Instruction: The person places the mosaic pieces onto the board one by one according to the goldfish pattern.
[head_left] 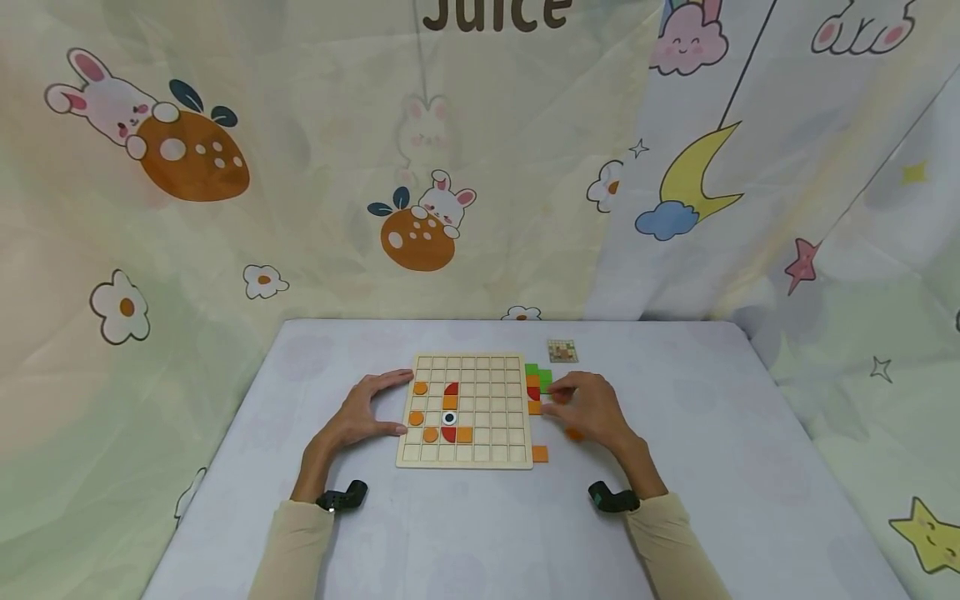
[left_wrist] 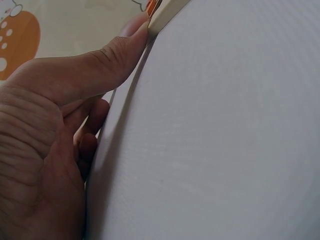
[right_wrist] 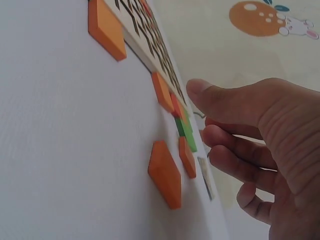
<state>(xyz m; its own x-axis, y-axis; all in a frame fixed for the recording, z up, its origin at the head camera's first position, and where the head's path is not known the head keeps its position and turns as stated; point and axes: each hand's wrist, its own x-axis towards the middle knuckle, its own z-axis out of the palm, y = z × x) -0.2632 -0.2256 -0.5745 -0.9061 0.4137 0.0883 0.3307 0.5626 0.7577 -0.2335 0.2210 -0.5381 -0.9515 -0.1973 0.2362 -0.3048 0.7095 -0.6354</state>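
Note:
A square wooden grid board (head_left: 498, 367) lies on the table. My left hand (head_left: 360, 408) rests at its left edge, thumb and fingers spread along the side; the left wrist view shows the thumb at the board's edge. On the grid sit several orange discs (head_left: 416, 418), red quarter-round tiles (head_left: 452, 389), orange square tiles (head_left: 465, 435) and a round eye tile (head_left: 449, 418). Over the loose tiles right of the board hovers my right hand (head_left: 592, 408), thumb and fingers apart. Nothing shows between them in the right wrist view. Nearby are green tiles (head_left: 546, 382) and an orange tile (right_wrist: 165, 175).
A small picture card (head_left: 562, 351) lies behind the loose tiles. Near the board's front right corner is another orange square tile (head_left: 540, 454). A patterned cloth (head_left: 315, 167) hangs behind the white-covered table (head_left: 480, 533).

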